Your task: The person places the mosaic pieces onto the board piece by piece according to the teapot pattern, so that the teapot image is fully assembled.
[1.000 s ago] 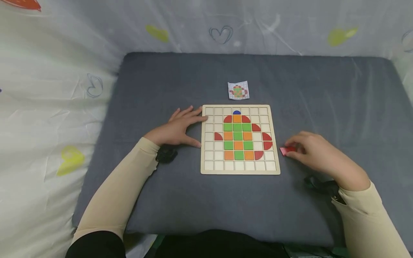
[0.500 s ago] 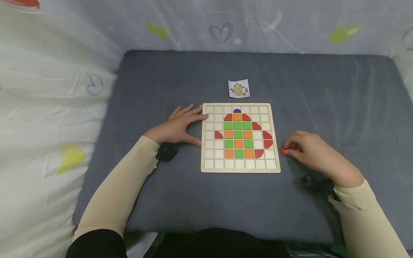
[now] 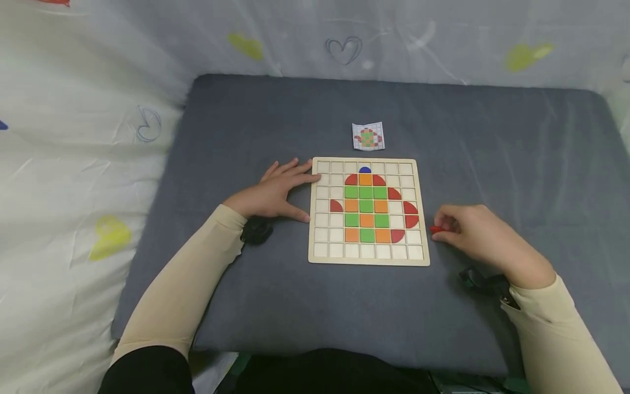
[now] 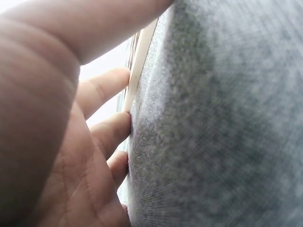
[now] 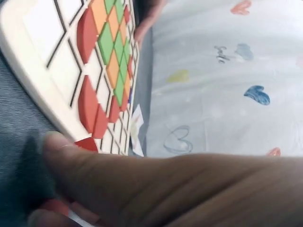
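A square wooden grid board (image 3: pixel 369 263) lies in the middle of the head view. Green, orange, red and blue tiles fill some of its cells. My left hand (image 3: pixel 273 192) rests spread at the board's left side, its thumb and fingertips touching the frame. In the left wrist view those fingers are nearly straight along the frame's edge. Just off the board's right side, my right hand (image 3: pixel 479 238) pinches a red tile (image 3: pixel 436 229) between thumb and fingers. The right wrist view shows another bit of red (image 5: pixel 57 206) lower among the fingers, mostly hidden.
A small printed card (image 3: pixel 368 137) with a coloured grid pattern lies beyond the board. Both lie on a grey cloth-covered table (image 3: pixel 275 306). White sheeting (image 3: pixel 295 33) with hearts hangs behind the table and along the left side.
The red tile in my right hand has turned and now shows less of its face. My left hand stays at the board. The head view has shifted slightly.
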Tool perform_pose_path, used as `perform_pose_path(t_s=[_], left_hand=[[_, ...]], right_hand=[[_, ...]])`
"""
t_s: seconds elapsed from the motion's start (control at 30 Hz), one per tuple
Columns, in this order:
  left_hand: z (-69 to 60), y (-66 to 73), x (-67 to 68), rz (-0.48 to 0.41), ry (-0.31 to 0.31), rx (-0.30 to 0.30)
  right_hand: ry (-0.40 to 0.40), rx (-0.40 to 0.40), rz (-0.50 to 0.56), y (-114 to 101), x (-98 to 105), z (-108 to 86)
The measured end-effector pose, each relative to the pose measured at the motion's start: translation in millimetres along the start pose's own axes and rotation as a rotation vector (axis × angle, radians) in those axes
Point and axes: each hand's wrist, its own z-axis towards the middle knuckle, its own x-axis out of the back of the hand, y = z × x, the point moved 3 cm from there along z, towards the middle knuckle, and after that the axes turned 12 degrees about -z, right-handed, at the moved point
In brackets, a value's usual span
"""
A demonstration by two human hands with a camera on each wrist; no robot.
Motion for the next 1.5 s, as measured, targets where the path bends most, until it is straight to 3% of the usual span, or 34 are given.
perform_pose_path(t_s=[0.17,0.63,0.87,1.27,1.5], left_hand=[[1.7,1.7,0.9,0.003,-0.008,-0.001],[1.5,-0.8,-0.7,-0.001,0.000,-0.010],[2.2,-1.5,-0.4,0.004,-0.002,-0.009],[-7.0,-1.4,7.7,-0.001,0.010,-0.025],[-6.2,0.4,5.2,-0.006,0.003,-0.040]], right_hand=[[0.019,0.036,0.000,-6,8,9.6],[-0.115,0.211,0.089,-62,10,77.7],[-0.085,0.319,0.080,-92,10,105.3],[-0.108,0.363,0.143,-141,2,136.8],[-0.155,0.351,0.109,-151,-9,144.2]])
